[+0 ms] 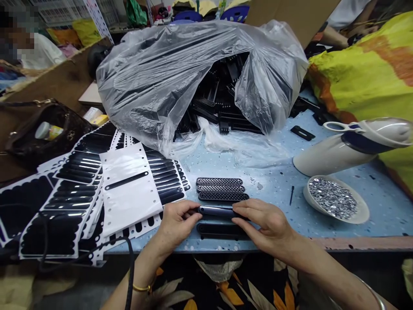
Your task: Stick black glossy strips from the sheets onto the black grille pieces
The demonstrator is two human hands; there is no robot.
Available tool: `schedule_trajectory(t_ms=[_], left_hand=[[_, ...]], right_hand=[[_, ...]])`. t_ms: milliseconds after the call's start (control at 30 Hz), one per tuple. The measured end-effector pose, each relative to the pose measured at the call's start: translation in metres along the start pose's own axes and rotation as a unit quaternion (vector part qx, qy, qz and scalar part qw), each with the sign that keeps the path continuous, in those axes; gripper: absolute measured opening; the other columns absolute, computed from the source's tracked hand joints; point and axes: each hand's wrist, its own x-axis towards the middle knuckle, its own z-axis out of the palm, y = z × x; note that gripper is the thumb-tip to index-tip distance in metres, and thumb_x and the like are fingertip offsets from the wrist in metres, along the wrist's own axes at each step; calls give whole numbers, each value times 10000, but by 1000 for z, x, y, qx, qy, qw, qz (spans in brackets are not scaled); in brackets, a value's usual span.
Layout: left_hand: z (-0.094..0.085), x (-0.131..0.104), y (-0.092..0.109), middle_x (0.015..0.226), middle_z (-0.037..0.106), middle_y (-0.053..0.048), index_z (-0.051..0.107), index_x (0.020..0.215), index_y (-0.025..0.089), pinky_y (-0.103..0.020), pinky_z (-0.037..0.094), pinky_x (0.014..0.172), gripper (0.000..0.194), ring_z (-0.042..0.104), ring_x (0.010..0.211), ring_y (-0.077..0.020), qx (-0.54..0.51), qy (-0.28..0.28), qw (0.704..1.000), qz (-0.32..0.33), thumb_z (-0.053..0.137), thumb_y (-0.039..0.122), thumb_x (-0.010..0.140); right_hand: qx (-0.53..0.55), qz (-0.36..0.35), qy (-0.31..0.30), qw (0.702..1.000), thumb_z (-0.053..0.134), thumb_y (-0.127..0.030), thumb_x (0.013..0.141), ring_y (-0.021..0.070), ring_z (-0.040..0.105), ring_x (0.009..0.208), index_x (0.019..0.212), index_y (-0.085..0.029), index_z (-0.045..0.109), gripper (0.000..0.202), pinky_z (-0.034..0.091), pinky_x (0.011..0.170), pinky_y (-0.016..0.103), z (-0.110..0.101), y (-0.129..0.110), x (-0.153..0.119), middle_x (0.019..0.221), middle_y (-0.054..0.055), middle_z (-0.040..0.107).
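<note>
My left hand (pixel 179 219) and right hand (pixel 263 219) pinch the dark glossy strip (pixel 215 211) at its two ends, above the bench (pixel 274 189). I judge it light, stiff, maybe slippery; the ends are good places for holding.

The speckled blue table (pixel 272 183) bears sheets (pixel 130 202), latticed strips (pixel 221 188), a bowl (pixel 364 214).

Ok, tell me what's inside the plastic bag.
The bag opens on a jumble of black parts, at least one with a mesh surface. Its cloudy plastic and the nearer pieces hide whatever lies deeper.
</note>
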Motion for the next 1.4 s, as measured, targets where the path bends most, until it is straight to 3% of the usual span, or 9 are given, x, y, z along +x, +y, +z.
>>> schedule_trajectory(t_ms=[1400], left_hand=[[-3, 2, 4, 718, 758, -51, 809, 899, 148, -212, 507, 525, 223, 639, 561, -133, 8, -26, 999, -39, 684, 218, 728]], right_hand=[[-54, -9, -90, 994, 570, -139, 908, 192, 652, 705, 813, -170, 704, 168, 507, 660, 319, 1, 7, 5, 793, 79, 713]])
